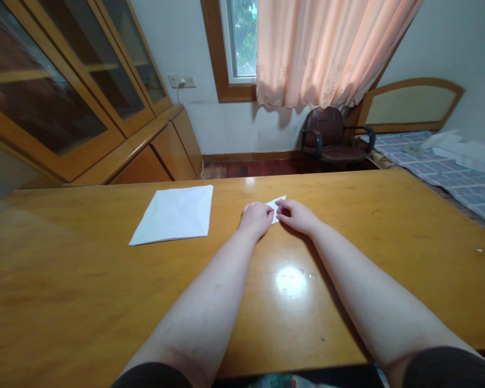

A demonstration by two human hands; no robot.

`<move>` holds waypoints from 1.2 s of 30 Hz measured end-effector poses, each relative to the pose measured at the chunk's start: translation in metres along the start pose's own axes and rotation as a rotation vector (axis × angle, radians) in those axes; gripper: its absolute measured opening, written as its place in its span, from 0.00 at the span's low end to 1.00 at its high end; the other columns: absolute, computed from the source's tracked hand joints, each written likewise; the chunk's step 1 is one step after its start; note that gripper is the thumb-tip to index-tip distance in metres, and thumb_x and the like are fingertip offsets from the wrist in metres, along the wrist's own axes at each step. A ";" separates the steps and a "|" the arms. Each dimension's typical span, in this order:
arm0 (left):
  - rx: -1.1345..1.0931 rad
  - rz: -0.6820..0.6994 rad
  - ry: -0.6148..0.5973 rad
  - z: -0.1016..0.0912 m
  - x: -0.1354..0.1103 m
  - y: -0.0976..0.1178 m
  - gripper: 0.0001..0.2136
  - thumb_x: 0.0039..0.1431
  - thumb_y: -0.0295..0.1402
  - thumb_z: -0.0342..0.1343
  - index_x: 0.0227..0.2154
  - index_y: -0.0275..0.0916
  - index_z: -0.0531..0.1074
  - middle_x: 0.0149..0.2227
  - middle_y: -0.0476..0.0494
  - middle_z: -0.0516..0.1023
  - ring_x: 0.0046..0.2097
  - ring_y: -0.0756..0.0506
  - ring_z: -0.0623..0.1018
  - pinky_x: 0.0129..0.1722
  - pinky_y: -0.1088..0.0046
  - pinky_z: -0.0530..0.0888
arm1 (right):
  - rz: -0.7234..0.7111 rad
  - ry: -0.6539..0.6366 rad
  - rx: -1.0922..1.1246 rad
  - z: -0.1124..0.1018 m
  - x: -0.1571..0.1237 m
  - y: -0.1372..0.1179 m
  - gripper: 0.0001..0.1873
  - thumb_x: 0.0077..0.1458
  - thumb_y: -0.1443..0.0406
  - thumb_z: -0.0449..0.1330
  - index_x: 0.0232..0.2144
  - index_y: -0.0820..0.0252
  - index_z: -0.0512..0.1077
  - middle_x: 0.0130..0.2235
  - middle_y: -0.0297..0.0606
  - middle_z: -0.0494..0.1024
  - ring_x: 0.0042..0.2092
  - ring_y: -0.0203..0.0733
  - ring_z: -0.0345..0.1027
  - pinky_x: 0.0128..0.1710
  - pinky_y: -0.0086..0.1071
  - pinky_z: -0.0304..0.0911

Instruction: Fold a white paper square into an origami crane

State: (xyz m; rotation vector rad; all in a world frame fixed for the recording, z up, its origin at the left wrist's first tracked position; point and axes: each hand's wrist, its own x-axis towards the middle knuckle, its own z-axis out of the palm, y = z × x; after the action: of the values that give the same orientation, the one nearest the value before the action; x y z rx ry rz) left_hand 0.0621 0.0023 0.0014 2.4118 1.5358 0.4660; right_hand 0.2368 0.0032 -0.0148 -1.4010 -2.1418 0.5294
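Note:
A small white piece of folded paper [274,206] lies on the wooden table [242,345] between my two hands, partly covered by them. My left hand [256,220] is closed at the paper's left side, with curled fingers and the thumb against its edge. From the right, my right hand [298,215] reaches over the paper's other side; its thumb and index finger are bent and stand apart, the tips at the paper. Left of my hands rests a stack of white paper sheets [178,213], flat on the table.
Wooden cabinets with glass doors [60,102] stand on the left. Beyond the table's far edge are a brown office chair [327,134] and a pink curtain [303,54]. A bed [436,153] with white items is on the right. A tiny white scrap [479,250] lies near the table's right edge.

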 end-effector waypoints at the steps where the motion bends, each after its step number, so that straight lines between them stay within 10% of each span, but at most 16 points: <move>1: -0.003 0.002 -0.003 -0.001 0.000 0.000 0.14 0.60 0.36 0.47 0.35 0.46 0.79 0.37 0.44 0.79 0.44 0.43 0.75 0.50 0.66 0.67 | 0.006 -0.009 -0.005 0.000 0.000 -0.001 0.04 0.51 0.65 0.60 0.32 0.59 0.72 0.43 0.42 0.76 0.45 0.43 0.69 0.48 0.36 0.62; 11: -0.088 -0.020 0.032 0.008 0.004 -0.007 0.12 0.57 0.36 0.54 0.43 0.43 0.77 0.45 0.44 0.78 0.46 0.43 0.75 0.48 0.68 0.69 | 0.098 0.055 -0.211 -0.001 -0.001 -0.001 0.21 0.50 0.52 0.61 0.42 0.58 0.70 0.45 0.42 0.76 0.46 0.47 0.68 0.46 0.38 0.61; 36: -0.154 -0.069 0.057 0.012 0.008 -0.014 0.13 0.53 0.37 0.59 0.41 0.40 0.76 0.44 0.42 0.77 0.45 0.44 0.75 0.48 0.69 0.69 | 0.152 0.073 -0.316 -0.008 -0.002 -0.010 0.22 0.46 0.48 0.62 0.37 0.58 0.74 0.38 0.41 0.76 0.42 0.45 0.68 0.42 0.34 0.59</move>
State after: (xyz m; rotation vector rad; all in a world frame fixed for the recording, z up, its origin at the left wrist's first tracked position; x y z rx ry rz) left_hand 0.0587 0.0149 -0.0137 2.2406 1.5401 0.6198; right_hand 0.2354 -0.0024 -0.0038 -1.7350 -2.1381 0.1932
